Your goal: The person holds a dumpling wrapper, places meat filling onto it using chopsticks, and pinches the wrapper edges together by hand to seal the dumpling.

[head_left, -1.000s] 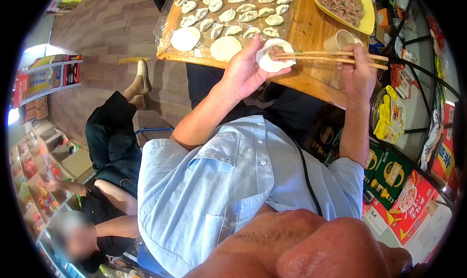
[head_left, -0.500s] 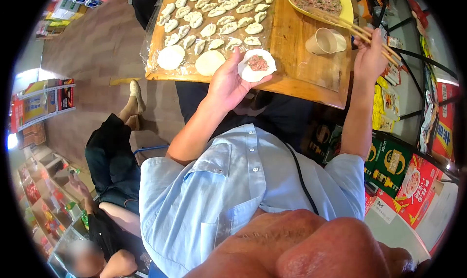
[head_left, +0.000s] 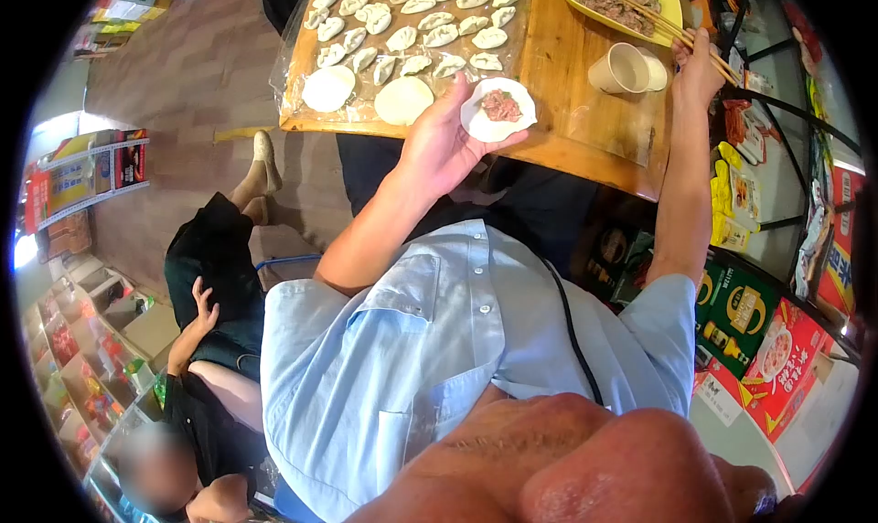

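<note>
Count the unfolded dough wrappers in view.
3: a left wrapper and a right wrapper side by side on the table, and a held wrapper topped with meat on the left hand. Others may lie beyond the frame.

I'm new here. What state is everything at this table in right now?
Left hand: open, palm up, supporting the held wrapper
Held wrapper: unfolded, topped with meat filling
Right hand: closed around chopsticks
Chopsticks: tips at the yellow dish's filling
Yellow dish: uncovered, holding meat filling
Flat wrappers: two, unfilled
Dumplings: folded, laid on plastic sheet
Paper cup: uncovered, contents unclear
</note>
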Demonstrator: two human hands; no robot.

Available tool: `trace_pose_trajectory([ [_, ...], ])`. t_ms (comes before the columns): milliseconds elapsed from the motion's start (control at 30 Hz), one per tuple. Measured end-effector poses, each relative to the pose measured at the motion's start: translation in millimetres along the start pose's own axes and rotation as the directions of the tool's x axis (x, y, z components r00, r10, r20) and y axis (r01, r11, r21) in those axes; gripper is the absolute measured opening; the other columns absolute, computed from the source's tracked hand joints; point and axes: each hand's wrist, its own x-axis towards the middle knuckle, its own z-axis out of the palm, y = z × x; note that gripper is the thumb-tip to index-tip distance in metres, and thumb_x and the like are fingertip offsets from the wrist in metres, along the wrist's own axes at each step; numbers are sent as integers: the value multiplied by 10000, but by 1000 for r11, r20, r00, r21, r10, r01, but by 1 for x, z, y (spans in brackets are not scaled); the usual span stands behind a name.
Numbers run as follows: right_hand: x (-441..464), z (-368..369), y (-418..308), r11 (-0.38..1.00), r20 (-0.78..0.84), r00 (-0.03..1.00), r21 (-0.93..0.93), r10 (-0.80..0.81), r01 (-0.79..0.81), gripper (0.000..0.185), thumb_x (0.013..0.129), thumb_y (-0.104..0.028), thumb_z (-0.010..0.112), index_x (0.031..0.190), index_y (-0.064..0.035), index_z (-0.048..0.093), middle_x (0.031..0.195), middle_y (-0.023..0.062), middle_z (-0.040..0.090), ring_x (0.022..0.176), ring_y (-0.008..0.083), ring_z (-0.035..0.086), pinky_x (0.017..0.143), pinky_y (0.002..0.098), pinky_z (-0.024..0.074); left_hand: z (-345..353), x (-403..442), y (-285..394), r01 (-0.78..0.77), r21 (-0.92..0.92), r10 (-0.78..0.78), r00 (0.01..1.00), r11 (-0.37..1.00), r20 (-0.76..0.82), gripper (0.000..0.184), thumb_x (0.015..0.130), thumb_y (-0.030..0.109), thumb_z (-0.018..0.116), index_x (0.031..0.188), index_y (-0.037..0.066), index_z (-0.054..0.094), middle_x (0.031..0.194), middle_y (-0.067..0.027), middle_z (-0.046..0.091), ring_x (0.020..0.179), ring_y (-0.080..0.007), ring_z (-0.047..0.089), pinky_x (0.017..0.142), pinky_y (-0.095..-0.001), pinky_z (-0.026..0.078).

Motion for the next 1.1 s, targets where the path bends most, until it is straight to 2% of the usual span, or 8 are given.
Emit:
trace_pose_trajectory([
  [233,6,-5,11,992,-35,999,-123,20,-24,255,936,-200,715,998,42,665,773,68,635,622,118,599,524,239,473,2,0,-6,0,14,0,1000,1000,-12,589,1039,467,441,1368,-21,417,1371,-191,528,1275,-357,540,1052,-598,473],
  [333,-4,-13,8,989,36,999,-143,29,-24,272,923,-205,731,1022,40,668,759,53,620,615,109,568,517,239,453,4,0,-7,1,4,0,1000,1000,-17,579,1039,465,447,1362,-15,425,1361,-189,538,1266,-356,548,1049,-598,476],
  [400,-5,-23,10,988,75,989,70,129,-134,265,924,-184,722,1050,42,666,789,58,626,643,130,588,525,246,464,8,-1,-7,6,39,-4,999,999,-48,566,1036,463,455,1346,-11,439,1351,-183,548,1256,-355,556,1046,-597,479],
  [500,-9,-31,3,975,61,992,189,110,-120,226,961,-128,648,1114,39,636,870,76,624,721,133,592,574,229,454,6,1,-10,19,31,-18,999,999,-28,554,1035,459,463,1333,-8,446,1347,-179,550,1253,-353,558,1038,-597,484],
  [667,-3,-26,9,990,40,995,101,96,-99,176,925,-84,662,1001,75,666,862,116,667,666,173,646,559,250,518,8,0,-12,15,40,-14,999,999,-40,551,1029,458,479,1339,4,435,1350,-178,543,1257,-356,555,1031,-603,489],
  [900,-9,-13,16,978,41,987,132,154,-158,183,909,-99,701,1003,56,670,854,101,665,668,155,639,564,249,519,9,-3,-8,4,62,-2,999,998,-40,569,1036,458,460,1363,-6,421,1356,-181,539,1261,-355,551,1043,-600,479],
  [967,-27,-12,8,989,39,995,111,97,-101,214,906,-125,721,1027,45,670,846,83,656,673,143,629,565,250,517,7,-5,-8,-1,53,3,999,999,-32,574,1040,459,449,1371,-10,417,1358,-182,539,1260,-353,552,1048,-596,475],
  [1100,-58,-38,-1,950,67,948,-46,312,-309,232,917,-130,715,1068,38,662,863,58,648,722,122,619,592,240,503,11,-3,-5,-21,56,21,1000,998,0,583,1043,461,439,1368,-22,419,1363,-183,538,1260,-343,554,1062,-593,464],
])
